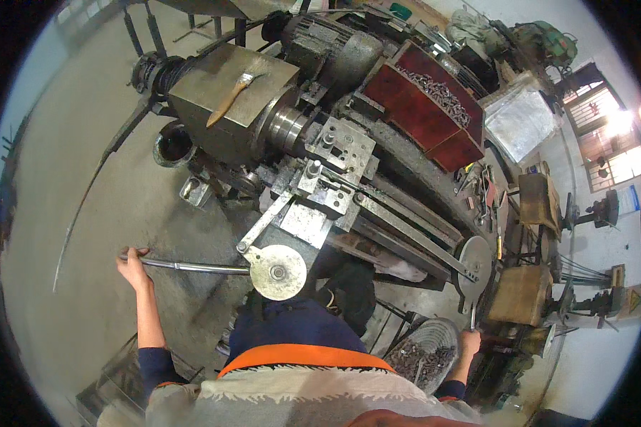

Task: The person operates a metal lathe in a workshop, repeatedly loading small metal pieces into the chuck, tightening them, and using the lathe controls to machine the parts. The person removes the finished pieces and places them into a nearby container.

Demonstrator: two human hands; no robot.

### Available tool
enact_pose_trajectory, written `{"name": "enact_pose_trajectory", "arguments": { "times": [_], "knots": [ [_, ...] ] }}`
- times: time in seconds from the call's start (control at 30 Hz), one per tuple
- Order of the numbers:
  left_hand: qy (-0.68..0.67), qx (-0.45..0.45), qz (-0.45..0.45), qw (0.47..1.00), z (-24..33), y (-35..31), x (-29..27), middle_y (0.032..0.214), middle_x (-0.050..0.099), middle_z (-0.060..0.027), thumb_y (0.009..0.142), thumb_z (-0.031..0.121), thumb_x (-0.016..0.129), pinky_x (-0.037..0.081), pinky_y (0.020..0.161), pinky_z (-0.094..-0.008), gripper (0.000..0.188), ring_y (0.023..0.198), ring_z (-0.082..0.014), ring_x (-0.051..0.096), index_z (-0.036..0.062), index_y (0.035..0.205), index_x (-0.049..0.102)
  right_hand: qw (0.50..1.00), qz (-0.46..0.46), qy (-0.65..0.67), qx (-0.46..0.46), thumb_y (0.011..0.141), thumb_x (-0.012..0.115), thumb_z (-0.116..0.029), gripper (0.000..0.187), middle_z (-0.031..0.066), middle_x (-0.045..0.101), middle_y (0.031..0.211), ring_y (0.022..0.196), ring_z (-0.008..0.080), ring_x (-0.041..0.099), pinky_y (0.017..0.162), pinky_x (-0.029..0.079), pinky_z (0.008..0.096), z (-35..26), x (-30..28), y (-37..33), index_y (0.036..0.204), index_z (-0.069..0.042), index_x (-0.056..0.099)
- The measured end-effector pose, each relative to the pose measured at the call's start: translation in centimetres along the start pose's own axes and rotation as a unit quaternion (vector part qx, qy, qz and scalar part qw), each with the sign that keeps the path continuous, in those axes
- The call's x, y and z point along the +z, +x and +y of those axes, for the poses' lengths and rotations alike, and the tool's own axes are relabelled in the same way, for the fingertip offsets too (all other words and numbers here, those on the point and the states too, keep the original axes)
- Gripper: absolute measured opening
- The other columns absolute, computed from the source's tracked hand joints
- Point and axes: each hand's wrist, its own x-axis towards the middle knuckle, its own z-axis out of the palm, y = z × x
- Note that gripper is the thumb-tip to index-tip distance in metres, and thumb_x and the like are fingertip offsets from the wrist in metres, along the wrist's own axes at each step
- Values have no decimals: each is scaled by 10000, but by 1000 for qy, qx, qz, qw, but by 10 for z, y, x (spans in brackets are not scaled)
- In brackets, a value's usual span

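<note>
My left hand is closed round the outer end of a long steel lever. That lever runs to a round pale metal disc, which a flat link bar joins to the tool slide of a lathe-like machine. At the right, my right hand grips a short metal handle below a second disc. A long bar ties this disc to the slide. Past the slide sits the cylindrical steel spindle. My fingertips on the right are partly hidden.
On the headstock lies a wooden-handled brush. A dark red box holds many small metal parts. Beside my right forearm, a round basket contains dark small pieces. Hand tools lie at the right; an electric motor stands behind.
</note>
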Motion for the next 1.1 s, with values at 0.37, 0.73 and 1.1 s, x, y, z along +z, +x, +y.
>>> {"name": "enact_pose_trajectory", "arguments": {
  "times": [0.37,0.73,1.1],
  "knots": [
    [-27,-7,52,998,10,0,20,725,638,-181,744,4,476,475,734,-312,445,715,-238,634,-132,1164,421,1000,2,22,8,631,586,-246,379,215,651,954,933,378,619,827,484,443,-7,4,-30,938,-36,657],
    [-43,5,53,998,9,9,26,746,636,-215,739,-7,482,498,760,-320,457,706,-247,645,-154,1166,410,1000,-9,8,-24,627,591,-272,436,226,653,944,919,354,634,816,485,417,-9,-4,-35,962,3,631],
    [-64,14,49,997,5,18,40,717,653,-189,722,0,506,472,769,-272,440,712,-239,657,-153,1129,436,998,-25,-10,-52,673,563,-240,400,232,644,989,991,369,604,852,471,424,-5,-1,-31,990,-7,639]
  ]
}}
